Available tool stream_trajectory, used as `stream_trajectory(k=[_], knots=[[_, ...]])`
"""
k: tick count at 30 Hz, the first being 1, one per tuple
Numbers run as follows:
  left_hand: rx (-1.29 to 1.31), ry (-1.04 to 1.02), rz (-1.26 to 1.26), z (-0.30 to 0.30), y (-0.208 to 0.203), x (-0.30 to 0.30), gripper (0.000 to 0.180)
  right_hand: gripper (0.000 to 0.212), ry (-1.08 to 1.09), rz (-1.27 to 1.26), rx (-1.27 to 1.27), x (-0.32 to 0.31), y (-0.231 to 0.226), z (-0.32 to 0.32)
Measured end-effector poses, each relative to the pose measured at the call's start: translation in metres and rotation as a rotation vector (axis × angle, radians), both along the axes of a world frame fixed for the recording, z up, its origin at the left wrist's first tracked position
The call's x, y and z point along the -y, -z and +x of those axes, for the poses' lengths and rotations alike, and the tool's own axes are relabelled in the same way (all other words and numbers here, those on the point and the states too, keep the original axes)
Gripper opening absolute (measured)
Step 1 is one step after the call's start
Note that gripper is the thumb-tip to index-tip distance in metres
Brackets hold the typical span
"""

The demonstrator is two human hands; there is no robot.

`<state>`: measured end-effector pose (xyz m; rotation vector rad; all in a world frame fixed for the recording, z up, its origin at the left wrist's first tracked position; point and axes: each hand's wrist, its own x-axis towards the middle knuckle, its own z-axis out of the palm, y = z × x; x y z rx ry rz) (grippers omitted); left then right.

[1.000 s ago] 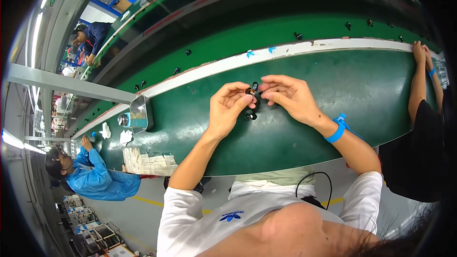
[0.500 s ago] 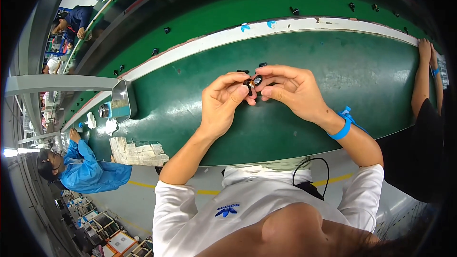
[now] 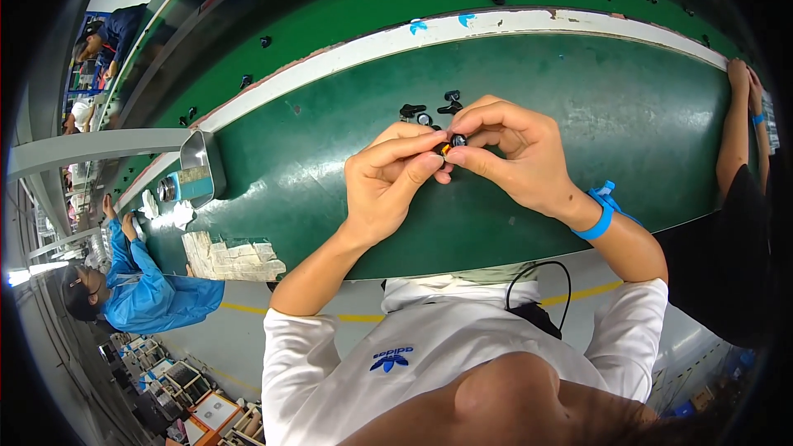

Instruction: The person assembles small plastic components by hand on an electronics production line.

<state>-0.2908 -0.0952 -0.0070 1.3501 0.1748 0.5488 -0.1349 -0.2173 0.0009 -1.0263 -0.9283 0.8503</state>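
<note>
Black part: a small black part (image 3: 459, 141) with a spot of orange is held above the table (image 3: 529, 231), between the fingertips of both hands; whether it is one piece or two cannot be told.
Left hand: the part's left side is pinched by the left hand (image 3: 384, 169), thumb against fingers.
Right hand: its round dark end is gripped by the right hand (image 3: 520, 144), thumb and forefinger drawn close; a blue band (image 3: 605, 213) is worn on the wrist.
Loose pieces: several black pieces (image 3: 452, 102) are seen lying on the table just beyond the fingers.
Table's left end: a metal tray (image 3: 217, 167) is seen tilted beside a blue container (image 3: 195, 182), with crumpled tissue (image 3: 182, 215) and taped paper (image 3: 231, 258) nearer.
Far edge: the table is bordered by a white rail (image 3: 570, 23).
</note>
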Motion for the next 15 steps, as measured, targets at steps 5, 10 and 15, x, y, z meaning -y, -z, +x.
stream_trajectory(k=[5,10,15], knots=[[-0.021,-0.009,0.141,-0.0033,0.0009,0.0003,0.028,0.022,-0.018,-0.030,-0.112,0.0000,-0.0025,-0.0015],[-0.021,-0.013,0.151,-0.0005,0.0003,-0.0010,0.030,0.023,0.034,0.037,-0.032,0.0017,0.0049,-0.0006],[-0.011,0.051,-0.046,0.0003,-0.0031,-0.0022,0.028,0.022,-0.005,0.046,0.013,0.0044,0.0004,0.0017]])
